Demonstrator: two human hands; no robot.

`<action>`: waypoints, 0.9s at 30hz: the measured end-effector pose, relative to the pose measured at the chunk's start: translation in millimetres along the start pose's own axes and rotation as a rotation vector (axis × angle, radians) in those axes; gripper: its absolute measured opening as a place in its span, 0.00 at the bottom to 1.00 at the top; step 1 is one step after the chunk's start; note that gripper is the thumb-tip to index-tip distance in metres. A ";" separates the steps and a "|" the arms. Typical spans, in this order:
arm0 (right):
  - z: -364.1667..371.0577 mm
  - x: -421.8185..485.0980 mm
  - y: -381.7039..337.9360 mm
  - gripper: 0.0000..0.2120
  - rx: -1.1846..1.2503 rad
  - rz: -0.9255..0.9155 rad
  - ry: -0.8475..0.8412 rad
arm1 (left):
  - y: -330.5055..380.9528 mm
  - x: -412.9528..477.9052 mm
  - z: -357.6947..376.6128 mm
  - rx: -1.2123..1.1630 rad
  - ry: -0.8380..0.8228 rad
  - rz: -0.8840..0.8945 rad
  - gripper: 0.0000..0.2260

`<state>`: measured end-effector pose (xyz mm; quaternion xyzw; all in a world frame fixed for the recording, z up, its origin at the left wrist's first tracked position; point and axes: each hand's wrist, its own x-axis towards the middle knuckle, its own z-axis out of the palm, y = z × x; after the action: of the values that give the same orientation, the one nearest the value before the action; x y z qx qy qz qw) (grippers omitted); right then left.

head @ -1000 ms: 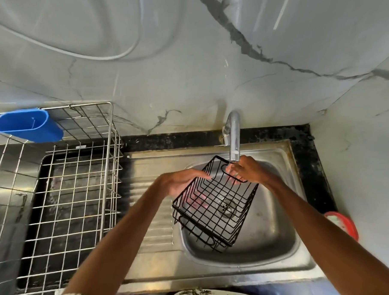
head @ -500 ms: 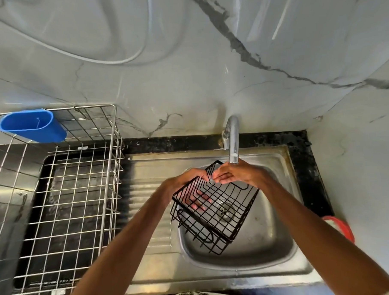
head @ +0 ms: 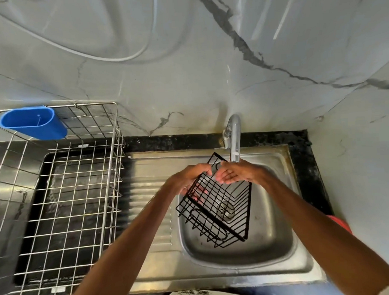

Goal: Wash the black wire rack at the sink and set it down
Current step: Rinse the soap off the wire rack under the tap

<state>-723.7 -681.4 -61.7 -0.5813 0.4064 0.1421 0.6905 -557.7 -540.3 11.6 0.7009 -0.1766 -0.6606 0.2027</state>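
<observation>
- Under the tap [head: 234,143], the black wire rack [head: 216,204] is gripped by the left hand [head: 188,178] and touched by the straight-fingered right hand [head: 232,174].
- Washing seems unfinished; setting down is left.

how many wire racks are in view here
2. The black wire rack is held tilted over the sink. A larger silver wire rack stands on the counter to the sink's left, partly cut off by the frame. No others show.
</observation>
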 end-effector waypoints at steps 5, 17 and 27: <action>10.7 7.9 -8.8 0.19 0.248 -0.042 0.029 | -5.7 3.5 7.3 -0.041 0.004 0.045 0.23; 7.8 1.8 -3.3 0.25 0.192 -0.029 0.049 | -5.4 12.3 14.1 0.200 0.095 0.229 0.37; -9.1 -4.1 25.3 0.19 0.347 0.006 0.092 | -9.6 10.0 2.9 0.150 0.225 0.263 0.43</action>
<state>-746.8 -681.5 -76.0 -0.4578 0.4579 0.0451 0.7607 -560.1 -537.3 -2.1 0.7545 -0.2918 -0.5307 0.2529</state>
